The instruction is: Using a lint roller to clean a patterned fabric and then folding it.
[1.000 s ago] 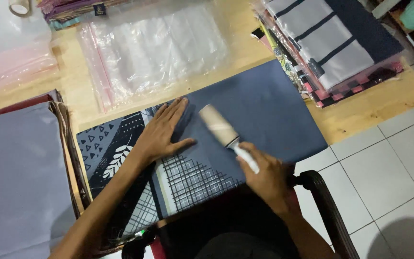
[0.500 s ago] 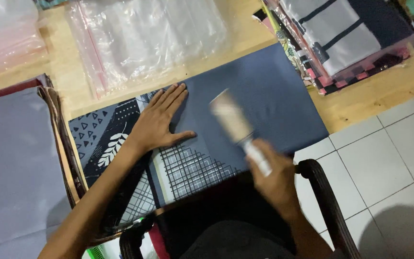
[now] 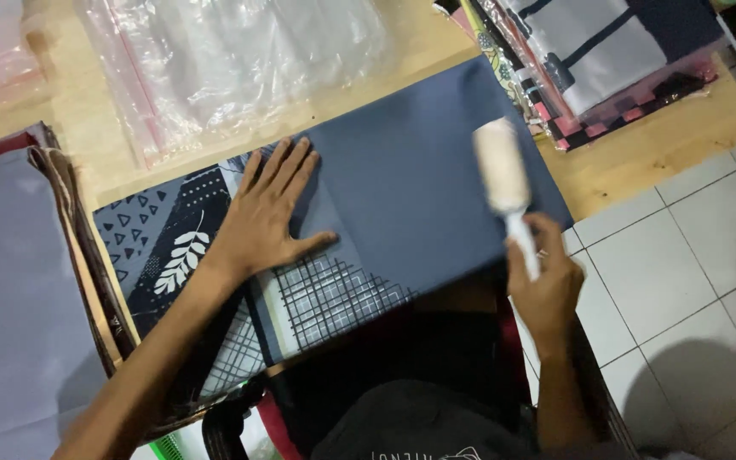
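A: Quick pass. Left hand [image 3: 267, 220]?

B: Flat, fingers spread, palm pressed on the folded dark blue cloth [image 3: 411, 179], right where the plain blue meets the patterned part (triangles, a white leaf, a grid of lines). It grips nothing, just pins.

A: Right hand [image 3: 545, 288]?

B: Fist closed round the white handle of a lint roller [image 3: 504, 183]. The roller head looks to sit over the cloth's right edge, near the wooden table [image 3: 658, 145] corner; touching or hovering, I can't tell.

A: Where's the cloth?

B: Lying flat on the table's near edge, in front of the person, part of it overhanging toward the lap. Clear zip bags [image 3: 215, 60] behind it, a stack of packed fabrics [image 3: 606, 60] to the right, another grey-blue cloth [image 3: 10, 298] on the left.

A: Handling?

B: My guess: cloth is light, soft, limp, apt to slide and wrinkle under a roller, so a flat palm holds it better than a pinch. To lift, take the folded edge or corners with both hands. Roller is light and stiff; hold by the handle (the sheet part is probably sticky).
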